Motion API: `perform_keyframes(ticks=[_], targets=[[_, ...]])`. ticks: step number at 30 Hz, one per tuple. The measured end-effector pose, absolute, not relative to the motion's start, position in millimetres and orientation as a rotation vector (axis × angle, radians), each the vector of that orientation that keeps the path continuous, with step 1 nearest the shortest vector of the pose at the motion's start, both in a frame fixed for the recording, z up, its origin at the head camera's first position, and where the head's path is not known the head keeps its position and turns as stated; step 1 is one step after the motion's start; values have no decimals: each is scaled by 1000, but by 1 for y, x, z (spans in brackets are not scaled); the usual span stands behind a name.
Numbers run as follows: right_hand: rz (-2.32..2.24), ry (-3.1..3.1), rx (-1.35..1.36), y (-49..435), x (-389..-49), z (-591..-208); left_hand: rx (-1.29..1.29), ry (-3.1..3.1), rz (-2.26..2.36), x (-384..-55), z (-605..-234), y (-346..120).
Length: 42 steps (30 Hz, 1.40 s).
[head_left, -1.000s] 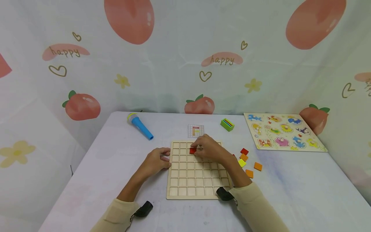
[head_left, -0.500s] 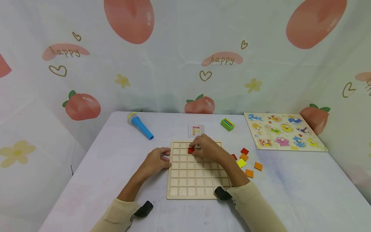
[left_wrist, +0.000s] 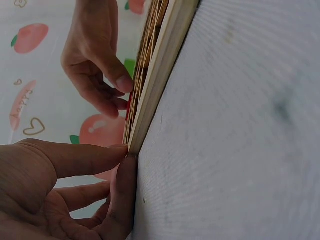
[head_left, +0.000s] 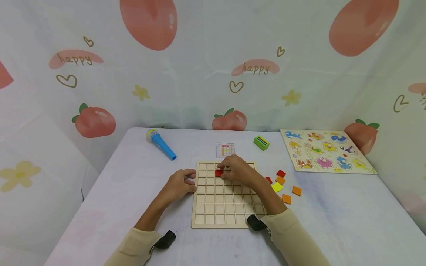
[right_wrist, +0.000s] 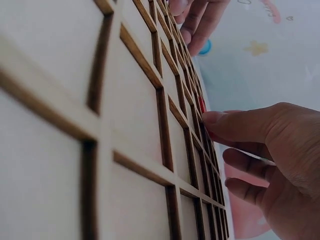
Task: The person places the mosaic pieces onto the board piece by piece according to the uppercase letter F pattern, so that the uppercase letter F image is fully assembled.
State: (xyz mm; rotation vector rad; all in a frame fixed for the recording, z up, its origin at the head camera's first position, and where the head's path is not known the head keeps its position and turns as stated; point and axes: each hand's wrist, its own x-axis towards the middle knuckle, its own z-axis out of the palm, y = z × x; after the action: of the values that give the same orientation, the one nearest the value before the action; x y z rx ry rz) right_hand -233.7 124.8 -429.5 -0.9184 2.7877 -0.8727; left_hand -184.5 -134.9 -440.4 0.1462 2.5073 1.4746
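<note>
A wooden grid board [head_left: 210, 209] lies flat on the table, its square cells framed by raised strips. Over its upper part, my right hand [head_left: 239, 170] pinches a red square tile [head_left: 218, 173] at a cell in the second row from the far side. The fingers partly cover that tile; in the right wrist view, red [right_wrist: 201, 104] shows beside the thumb. At the board's left edge, my left hand [head_left: 178, 185] grips the rim between thumb and finger, as the left wrist view shows with the thumb [left_wrist: 95, 159] on top.
Right of the board lie loose red, orange [head_left: 296, 191] and yellow tiles [head_left: 277, 187]. Beyond it are a small pattern card [head_left: 225, 145], a striped green block [head_left: 261, 143] and a blue toy microphone [head_left: 163, 146]. An animal puzzle board [head_left: 327, 151] occupies the back right.
My right hand has shifted slightly left with the red tile, then stayed nearly still over the cell. The left hand has kept its place on the board's edge.
</note>
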Motion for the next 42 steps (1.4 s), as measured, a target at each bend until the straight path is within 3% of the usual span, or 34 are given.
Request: perform_keyframes(ticks=[19,42], targets=[[-950,2751,-855,128,-233,-429,146,2522,1462,-184,-439,-134],[-1019,2772,-640,190,-211,-425,121,2515,1470,-184,-440,-133]])
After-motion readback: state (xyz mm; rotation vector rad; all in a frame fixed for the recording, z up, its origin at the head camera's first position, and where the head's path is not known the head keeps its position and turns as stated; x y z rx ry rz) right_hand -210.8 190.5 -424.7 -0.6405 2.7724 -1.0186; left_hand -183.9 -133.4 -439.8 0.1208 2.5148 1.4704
